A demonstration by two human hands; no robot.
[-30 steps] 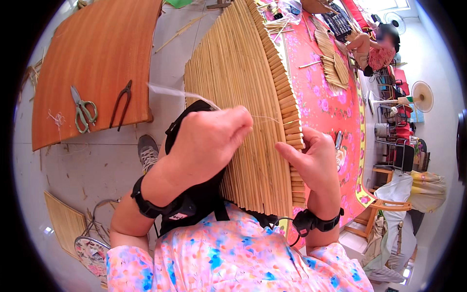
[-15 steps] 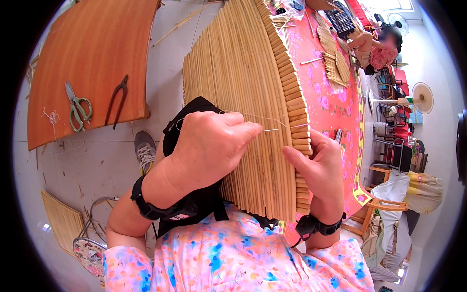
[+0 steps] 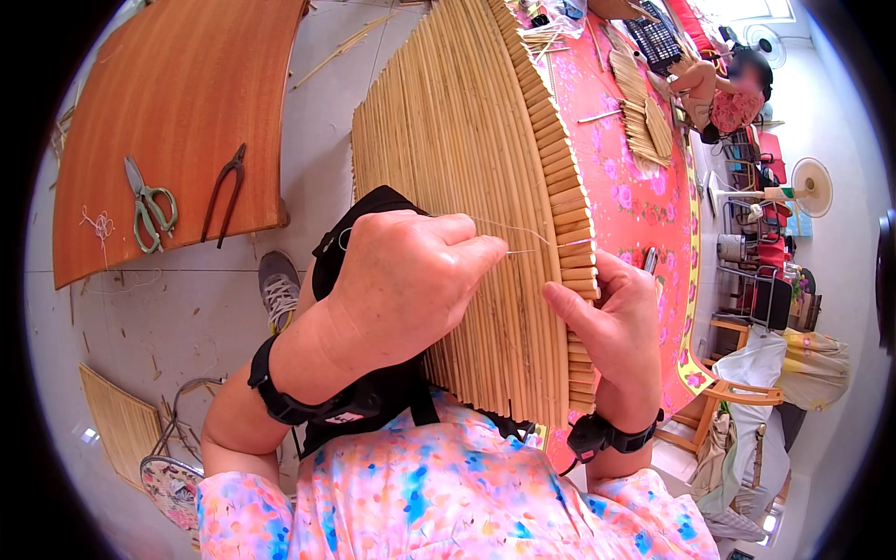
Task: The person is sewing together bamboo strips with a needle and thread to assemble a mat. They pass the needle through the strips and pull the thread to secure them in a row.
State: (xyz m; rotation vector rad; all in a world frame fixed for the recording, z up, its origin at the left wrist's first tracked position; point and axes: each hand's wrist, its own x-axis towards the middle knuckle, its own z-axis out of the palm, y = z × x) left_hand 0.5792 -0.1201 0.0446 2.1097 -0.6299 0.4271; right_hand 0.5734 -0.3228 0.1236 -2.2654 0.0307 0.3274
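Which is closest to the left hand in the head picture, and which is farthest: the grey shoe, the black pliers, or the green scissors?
From the left hand:
1. Grey shoe, on the floor just left of the wrist.
2. Black pliers, farther left and up, on the wooden board.
3. Green scissors, farthest left on that board.

Light: bright, even daylight, strongest at my upper right | Shadows: soft, under my left hand on the slat mat | Glare: white wall washed out | Focus: centre sharp; a distant person blurred | Distortion: straight edges bow, black rim all round | Thread: perhaps slightly motion-blurred.
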